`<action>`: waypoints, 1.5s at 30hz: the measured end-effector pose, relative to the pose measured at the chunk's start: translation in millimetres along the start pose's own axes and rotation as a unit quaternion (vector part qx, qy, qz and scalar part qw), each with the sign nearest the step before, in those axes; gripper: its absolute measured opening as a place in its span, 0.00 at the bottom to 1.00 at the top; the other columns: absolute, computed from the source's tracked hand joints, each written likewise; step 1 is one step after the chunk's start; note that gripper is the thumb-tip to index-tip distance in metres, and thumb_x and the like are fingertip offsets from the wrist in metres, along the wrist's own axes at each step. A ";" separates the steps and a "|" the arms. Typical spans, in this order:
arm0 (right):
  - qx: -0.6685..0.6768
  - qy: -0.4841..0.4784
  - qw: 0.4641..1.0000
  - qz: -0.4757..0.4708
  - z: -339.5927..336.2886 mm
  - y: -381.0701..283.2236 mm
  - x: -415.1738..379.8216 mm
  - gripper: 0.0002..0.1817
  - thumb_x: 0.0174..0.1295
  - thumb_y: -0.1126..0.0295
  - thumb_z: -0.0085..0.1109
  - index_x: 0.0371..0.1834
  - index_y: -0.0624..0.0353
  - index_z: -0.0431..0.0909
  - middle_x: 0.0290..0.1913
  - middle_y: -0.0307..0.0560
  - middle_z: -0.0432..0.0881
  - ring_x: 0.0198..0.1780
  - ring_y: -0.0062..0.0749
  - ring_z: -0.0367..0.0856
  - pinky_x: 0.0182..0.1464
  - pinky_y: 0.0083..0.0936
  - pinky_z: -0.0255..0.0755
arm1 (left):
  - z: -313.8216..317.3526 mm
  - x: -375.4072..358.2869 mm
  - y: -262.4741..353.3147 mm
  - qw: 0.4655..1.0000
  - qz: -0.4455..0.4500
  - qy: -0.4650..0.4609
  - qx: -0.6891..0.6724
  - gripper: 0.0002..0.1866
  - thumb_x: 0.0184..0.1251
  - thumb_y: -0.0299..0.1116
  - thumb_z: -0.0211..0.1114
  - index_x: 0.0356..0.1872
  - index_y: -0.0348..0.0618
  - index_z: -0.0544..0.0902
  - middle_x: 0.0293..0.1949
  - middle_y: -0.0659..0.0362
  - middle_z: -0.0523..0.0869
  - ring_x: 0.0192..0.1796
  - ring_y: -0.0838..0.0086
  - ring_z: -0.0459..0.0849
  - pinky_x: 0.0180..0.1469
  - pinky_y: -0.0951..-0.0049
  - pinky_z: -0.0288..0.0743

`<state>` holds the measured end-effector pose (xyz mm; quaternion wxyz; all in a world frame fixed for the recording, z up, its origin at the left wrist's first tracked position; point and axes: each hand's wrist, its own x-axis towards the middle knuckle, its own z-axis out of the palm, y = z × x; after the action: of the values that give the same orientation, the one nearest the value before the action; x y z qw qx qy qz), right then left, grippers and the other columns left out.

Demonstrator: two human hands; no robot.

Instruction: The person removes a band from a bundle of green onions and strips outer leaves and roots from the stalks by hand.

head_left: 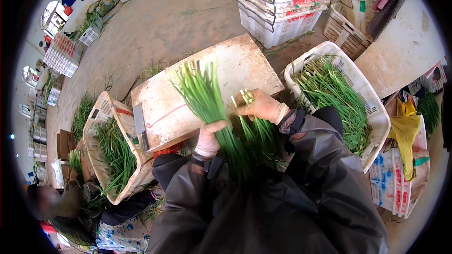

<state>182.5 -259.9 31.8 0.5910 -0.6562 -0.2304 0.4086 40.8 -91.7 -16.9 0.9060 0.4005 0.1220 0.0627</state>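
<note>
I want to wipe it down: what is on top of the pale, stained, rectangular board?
On the pale board, a grey metal blade lies along the left edge; a thin red line runs nearby. The long green stalk bunch in the left hand hides whatever is behind it.

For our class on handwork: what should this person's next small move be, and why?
Perhaps the right hand should bring its stalks to the bunch in the left hand, since the two lots are close together and their ends point roughly the same way.
</note>
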 end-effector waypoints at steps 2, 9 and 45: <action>-0.064 -0.057 0.996 0.008 -5.3 1.6 -4.0 0.08 0.61 0.74 0.72 0.42 0.60 0.85 0.34 0.37 0.85 0.28 0.19 0.78 0.28 0.20 0.73 | -5.2 -2.2 6.5 0.999 0.009 -0.003 -0.034 0.42 0.51 0.29 0.77 0.71 0.40 0.72 0.35 0.62 0.79 0.33 0.71 0.77 0.38 0.68 0.73; -0.313 0.152 0.937 -0.036 -40.6 29.1 12.5 0.21 0.63 0.55 0.67 0.42 0.65 0.85 0.37 0.62 0.88 0.43 0.55 0.88 0.51 0.44 0.79 | -24.9 -5.8 18.4 0.999 0.035 0.010 0.013 0.38 0.50 0.30 0.78 0.67 0.39 0.76 0.36 0.60 0.82 0.34 0.71 0.79 0.38 0.69 0.74; 0.186 0.173 0.965 -0.073 -7.5 -6.5 23.8 0.08 0.64 0.71 0.73 0.43 0.61 0.89 0.36 0.38 0.88 0.34 0.23 0.82 0.37 0.23 0.75 | -31.2 -21.9 -3.9 0.992 -0.082 -0.076 0.053 0.48 0.42 0.28 0.75 0.73 0.37 0.70 0.64 0.53 0.81 0.65 0.62 0.80 0.69 0.61 0.73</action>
<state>203.0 -244.3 31.6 0.7615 -0.5770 -0.0922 0.2804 11.3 -76.8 -36.4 0.8920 0.4406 0.0881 -0.0493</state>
